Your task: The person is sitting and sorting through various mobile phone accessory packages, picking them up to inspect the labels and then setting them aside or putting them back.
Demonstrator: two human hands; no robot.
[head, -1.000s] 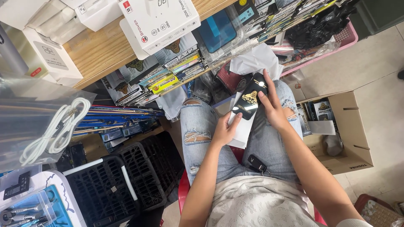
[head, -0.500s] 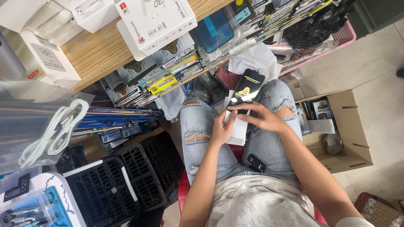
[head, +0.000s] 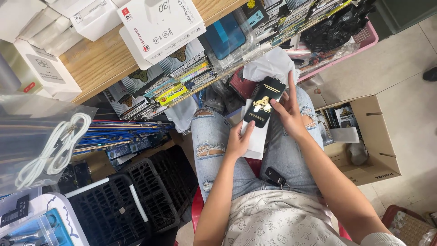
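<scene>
White cable [head: 50, 150], coiled in a clear bag, far left of frame. Below it, lower left: black crates [head: 132, 200], slotted, side by side.

White boxes [head: 150, 25], upper left, stacked on a wooden shelf [head: 95, 68]. Beneath the shelf edge, packaged goods [head: 168, 91] in a slanting row, flat packs overlapping.

Ripped jeans [head: 209, 141], centre; person seated, knees toward the shelf. Small black key fob [head: 274, 175] lies on the lap, lower centre.

Left hand [head: 236, 141], centre: fingers closed on the lower left edge of a white sleeve [head: 256, 136], thumb on its face. The sleeve sits behind and below the phone case.

Phone case [head: 263, 105], black with a gold figure, centre of frame above the lap, tilted with its top toward the upper right. It lies on the white sleeve and is pinched at its right edge.

Right hand [head: 289, 116], just right of centre: thumb and fingers holding the case's right side, fingers extended upward along it.

White tissue [head: 268, 66], crumpled, just above the case.

Pink basket [head: 359, 38], upper right, holding black bags.

Cardboard box [head: 378, 136], right of frame on the floor, open, with flat packs inside.
</scene>
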